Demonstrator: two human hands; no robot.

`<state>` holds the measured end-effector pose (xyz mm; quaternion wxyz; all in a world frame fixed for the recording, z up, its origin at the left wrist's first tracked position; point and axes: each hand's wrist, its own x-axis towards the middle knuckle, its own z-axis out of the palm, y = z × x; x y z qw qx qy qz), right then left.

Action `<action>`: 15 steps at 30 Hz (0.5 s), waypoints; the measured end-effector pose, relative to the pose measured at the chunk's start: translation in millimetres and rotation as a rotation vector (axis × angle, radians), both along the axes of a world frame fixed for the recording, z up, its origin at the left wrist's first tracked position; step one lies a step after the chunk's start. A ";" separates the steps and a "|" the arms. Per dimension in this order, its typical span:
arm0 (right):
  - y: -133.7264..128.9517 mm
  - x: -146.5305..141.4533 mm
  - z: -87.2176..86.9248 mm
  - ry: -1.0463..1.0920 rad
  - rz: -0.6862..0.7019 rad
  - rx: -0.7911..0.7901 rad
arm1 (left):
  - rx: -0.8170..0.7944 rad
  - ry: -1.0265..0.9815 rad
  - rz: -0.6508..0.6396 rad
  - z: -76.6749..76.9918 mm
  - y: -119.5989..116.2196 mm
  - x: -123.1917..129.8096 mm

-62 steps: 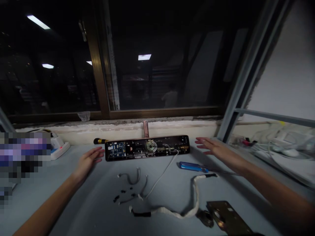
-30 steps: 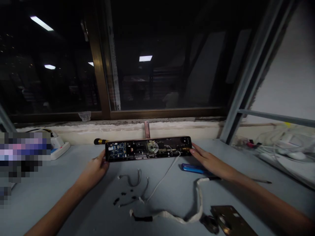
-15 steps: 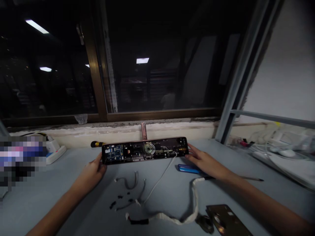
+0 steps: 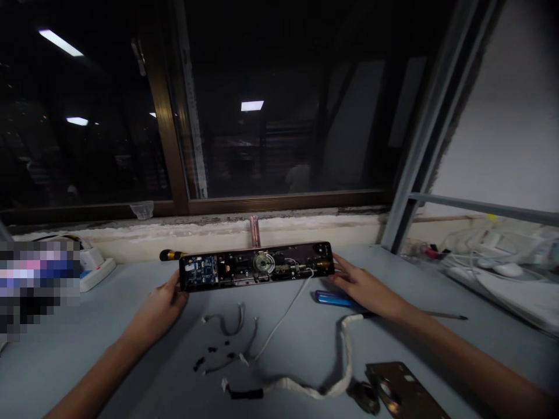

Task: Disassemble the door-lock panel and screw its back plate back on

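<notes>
Blue screwdriver (image 4: 334, 299): middle stretch hidden behind the right hand (image 4: 360, 286) and wrist.
Left hand (image 4: 161, 302): some fingertips concealed behind the end of the case (image 4: 257, 283).
White cable (image 4: 348, 355): upper end lost behind the right wrist.
Metal plate (image 4: 404, 387): cut off by bottom edge.
Black bits (image 4: 199, 364): too small to identify.
Mosaic patch (image 4: 39, 279): contents unreadable.

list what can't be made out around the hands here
Head view:
Underside of the long black rectangular case: hidden by its own body.
Any markings on its blue rectangular circuit board: too small.
Middle of the blue-handled screwdriver: covered by the right hand and forearm.
Near end of the brown metal plate: cut by the bottom edge.
</notes>
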<state>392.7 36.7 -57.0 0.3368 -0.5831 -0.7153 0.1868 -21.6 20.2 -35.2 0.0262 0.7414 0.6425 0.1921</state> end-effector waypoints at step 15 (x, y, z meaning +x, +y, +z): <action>3.5 3.6 -7.1 -0.010 0.003 0.013 | -0.014 0.001 0.015 1.3 -0.1 0.5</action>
